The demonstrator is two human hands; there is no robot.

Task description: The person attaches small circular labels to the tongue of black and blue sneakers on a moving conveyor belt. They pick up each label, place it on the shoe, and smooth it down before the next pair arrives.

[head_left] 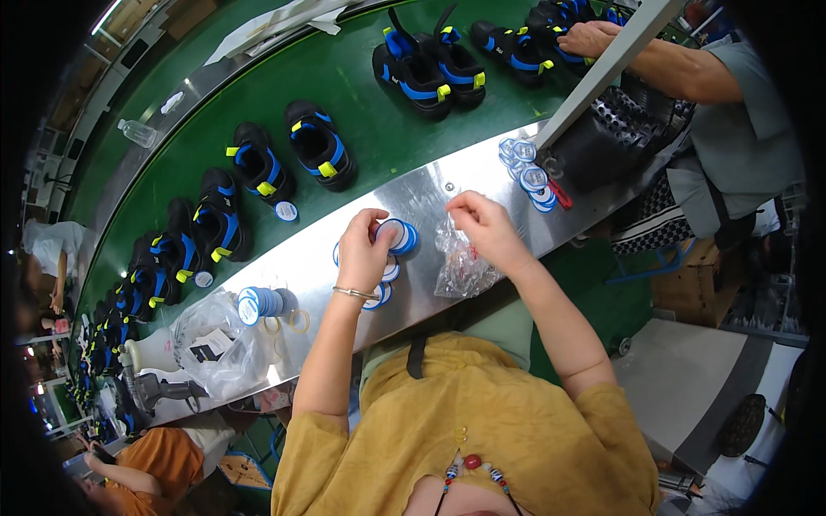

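My left hand is closed around a small stack of round blue-and-white tags above the metal ledge. More of these tags lie loose under and beside that hand, partly hidden by it. To its right, my right hand has its thumb and fingertips pinched together over a crumpled clear plastic bag; whatever is between the fingertips is too small to make out. Reddish bits show inside the bag. Past the ledge, black-and-blue shoes with yellow tabs stand on the green belt.
A row of tags and tan rubber bands lie left, near a large clear bag and a grey gun-shaped tool. More tags sit right by a slanted post. Another person's hands touch shoes there.
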